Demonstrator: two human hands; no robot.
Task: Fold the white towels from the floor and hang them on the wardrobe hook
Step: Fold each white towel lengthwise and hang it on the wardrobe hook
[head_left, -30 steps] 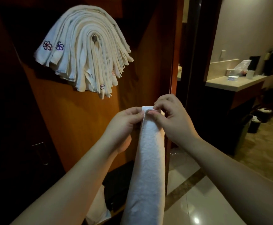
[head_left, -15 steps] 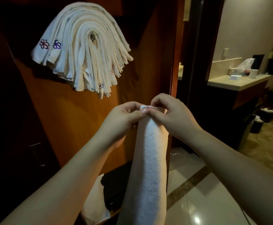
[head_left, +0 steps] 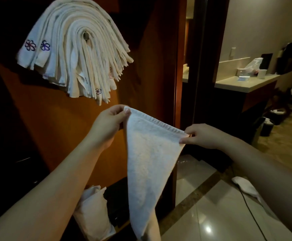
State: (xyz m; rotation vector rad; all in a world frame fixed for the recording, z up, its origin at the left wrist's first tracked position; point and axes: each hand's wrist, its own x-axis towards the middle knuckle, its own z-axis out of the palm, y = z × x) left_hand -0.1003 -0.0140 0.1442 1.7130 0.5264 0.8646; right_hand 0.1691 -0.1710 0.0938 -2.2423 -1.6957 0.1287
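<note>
A white towel (head_left: 147,157) hangs in front of me, spread along its top hem and narrowing toward the bottom. My left hand (head_left: 108,126) pinches its upper left corner. My right hand (head_left: 202,135) pinches the upper right corner, lower than the left. Above and to the left, several folded white towels (head_left: 72,49) with purple flower marks fan out over the hook (head_left: 86,35) on the orange wooden wardrobe panel (head_left: 54,136). The hook is mostly buried under them.
A white bag (head_left: 93,213) leans low inside the wardrobe. Another white cloth (head_left: 244,186) lies on the glossy tiled floor (head_left: 211,214) at right, beside a thin black cable. A dark door frame (head_left: 202,66) and a counter (head_left: 246,82) with small items stand beyond.
My hands were together at the top of the narrow, bunched towel. They have moved apart, the right one going right and down, and the towel's top edge is now spread out.
</note>
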